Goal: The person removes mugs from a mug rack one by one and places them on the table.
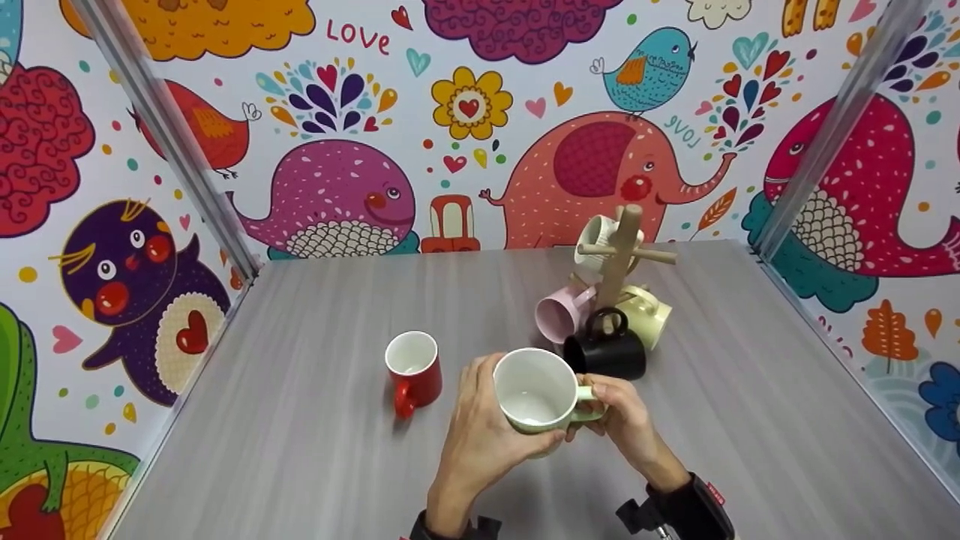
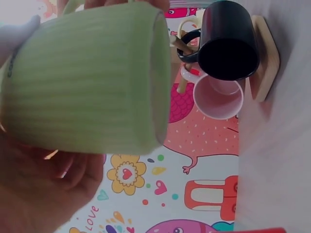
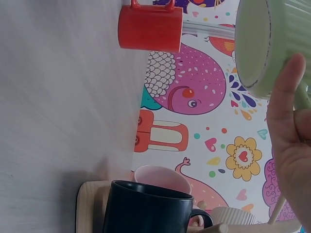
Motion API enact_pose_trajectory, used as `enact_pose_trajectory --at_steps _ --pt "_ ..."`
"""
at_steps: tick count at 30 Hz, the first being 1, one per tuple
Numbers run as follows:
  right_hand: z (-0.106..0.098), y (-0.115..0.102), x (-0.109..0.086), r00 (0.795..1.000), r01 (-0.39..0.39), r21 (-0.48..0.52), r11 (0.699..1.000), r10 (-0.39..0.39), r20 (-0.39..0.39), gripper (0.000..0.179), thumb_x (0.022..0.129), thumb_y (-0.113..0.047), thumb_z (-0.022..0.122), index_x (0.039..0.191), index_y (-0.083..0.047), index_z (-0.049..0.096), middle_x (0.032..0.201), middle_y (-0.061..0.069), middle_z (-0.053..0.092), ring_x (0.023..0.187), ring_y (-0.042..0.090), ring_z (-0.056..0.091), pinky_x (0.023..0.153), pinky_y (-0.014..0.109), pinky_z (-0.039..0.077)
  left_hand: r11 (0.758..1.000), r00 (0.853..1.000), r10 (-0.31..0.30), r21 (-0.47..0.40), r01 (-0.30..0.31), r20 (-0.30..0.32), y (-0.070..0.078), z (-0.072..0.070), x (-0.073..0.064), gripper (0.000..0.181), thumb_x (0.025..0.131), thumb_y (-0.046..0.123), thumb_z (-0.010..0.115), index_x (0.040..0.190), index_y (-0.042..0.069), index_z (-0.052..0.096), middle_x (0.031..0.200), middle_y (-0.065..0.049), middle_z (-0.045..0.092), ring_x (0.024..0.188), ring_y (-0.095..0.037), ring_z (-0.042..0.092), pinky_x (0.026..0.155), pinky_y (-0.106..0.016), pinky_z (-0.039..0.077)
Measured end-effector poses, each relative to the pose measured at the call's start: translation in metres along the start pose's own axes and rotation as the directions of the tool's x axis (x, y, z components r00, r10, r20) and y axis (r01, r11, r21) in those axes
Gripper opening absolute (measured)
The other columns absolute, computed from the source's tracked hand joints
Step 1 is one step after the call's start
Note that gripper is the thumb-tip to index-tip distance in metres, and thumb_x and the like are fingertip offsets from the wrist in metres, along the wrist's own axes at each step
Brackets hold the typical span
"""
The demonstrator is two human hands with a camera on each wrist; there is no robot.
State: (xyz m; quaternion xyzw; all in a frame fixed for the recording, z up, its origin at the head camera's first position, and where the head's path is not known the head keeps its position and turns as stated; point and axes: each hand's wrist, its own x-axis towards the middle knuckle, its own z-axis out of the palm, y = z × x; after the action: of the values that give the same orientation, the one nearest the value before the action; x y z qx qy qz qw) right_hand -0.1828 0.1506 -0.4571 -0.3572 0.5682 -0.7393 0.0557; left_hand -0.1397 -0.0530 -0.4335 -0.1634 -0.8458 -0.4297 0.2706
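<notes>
A light green ribbed mug [image 1: 535,394] with a white inside is held up over the table between both hands. My left hand [image 1: 480,431] wraps around its side, thumb toward the front. With my right hand [image 1: 626,420] I pinch its handle, which points right. In the left wrist view the ribbed wall of the green mug [image 2: 87,77] fills the upper left. The right wrist view shows its base, with a finger of the right hand [image 3: 291,126] along the wall. Just beyond the hands, a black mug [image 1: 606,354] hangs on a wooden mug tree [image 1: 616,266].
A red mug [image 1: 417,375] stands upright on the grey table [image 1: 315,435], left of the hands, handle toward me. The mug tree also bears a pink mug [image 1: 561,313], a yellow mug [image 1: 646,319] and a white ribbed mug [image 1: 594,244]. Patterned walls [image 1: 465,172] enclose the table.
</notes>
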Motion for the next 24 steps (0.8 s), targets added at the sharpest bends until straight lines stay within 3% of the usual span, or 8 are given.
enact_pose_trajectory --at_steps 4,8,10,16,21,24 --pt "-0.001 -0.001 -0.002 1.0 -0.01 0.0 1.0 0.01 -0.015 0.038 0.097 -0.004 0.026 0.09 -0.002 0.063 0.068 0.012 0.041 0.059 0.01 0.049 0.044 0.038 0.021 1.0 1.0 -0.016 -0.01 0.016 0.004 0.001 0.001 0.0 0.095 0.055 0.043 0.099 0.129 0.004 0.054 0.118 -0.002 0.054 0.11 -0.018 0.049 0.087 -0.039 0.051" --pt "-0.001 -0.002 -0.002 1.0 -0.018 0.003 1.0 0.018 -0.007 0.043 0.097 -0.004 0.026 0.098 -0.009 0.069 0.074 0.003 0.057 0.063 0.012 0.063 0.044 0.038 0.021 1.0 1.0 0.008 0.012 -0.007 -0.022 -0.001 0.003 0.001 0.092 0.054 0.042 0.099 0.126 0.005 0.055 0.115 -0.002 0.055 0.107 -0.018 0.049 0.085 -0.038 0.051" --pt "-0.001 -0.002 -0.001 1.0 -0.019 0.001 1.0 0.019 0.001 0.039 0.097 -0.004 0.026 0.091 -0.002 0.065 0.078 0.002 0.063 0.065 0.014 0.066 0.043 0.038 0.021 0.999 0.999 0.026 0.025 -0.025 -0.04 -0.002 0.004 0.001 0.091 0.053 0.042 0.098 0.125 0.004 0.056 0.113 -0.002 0.055 0.105 -0.018 0.05 0.083 -0.038 0.051" --pt "-0.005 -0.004 -0.001 1.0 -0.008 -0.048 0.999 0.009 0.018 0.026 0.097 -0.003 0.027 0.074 0.007 0.037 0.078 0.002 0.058 0.063 0.015 0.065 0.041 0.036 0.025 0.997 0.992 0.076 0.036 -0.073 -0.099 -0.004 0.01 0.0 0.089 0.051 0.041 0.097 0.121 0.003 0.058 0.111 -0.003 0.057 0.102 -0.018 0.052 0.081 -0.037 0.052" --pt "-0.008 -0.007 0.001 0.999 0.023 -0.064 0.998 -0.02 0.048 0.024 0.098 0.0 0.027 0.077 0.007 0.037 0.076 0.008 0.05 0.065 0.011 0.059 0.044 0.028 0.042 0.997 0.99 0.077 0.022 -0.075 -0.121 -0.005 0.013 0.002 0.087 0.052 0.039 0.095 0.121 0.002 0.058 0.111 -0.004 0.058 0.102 -0.018 0.053 0.081 -0.036 0.053" --pt "-0.009 -0.011 0.001 0.999 0.009 -0.086 0.996 -0.006 0.037 0.024 0.101 -0.001 0.028 0.085 0.012 0.041 0.082 0.003 0.056 0.065 0.011 0.058 0.053 0.027 0.05 0.997 0.989 0.071 0.018 -0.069 -0.129 -0.006 0.012 0.003 0.086 0.052 0.037 0.095 0.121 0.002 0.057 0.111 -0.004 0.058 0.102 -0.018 0.054 0.08 -0.036 0.054"
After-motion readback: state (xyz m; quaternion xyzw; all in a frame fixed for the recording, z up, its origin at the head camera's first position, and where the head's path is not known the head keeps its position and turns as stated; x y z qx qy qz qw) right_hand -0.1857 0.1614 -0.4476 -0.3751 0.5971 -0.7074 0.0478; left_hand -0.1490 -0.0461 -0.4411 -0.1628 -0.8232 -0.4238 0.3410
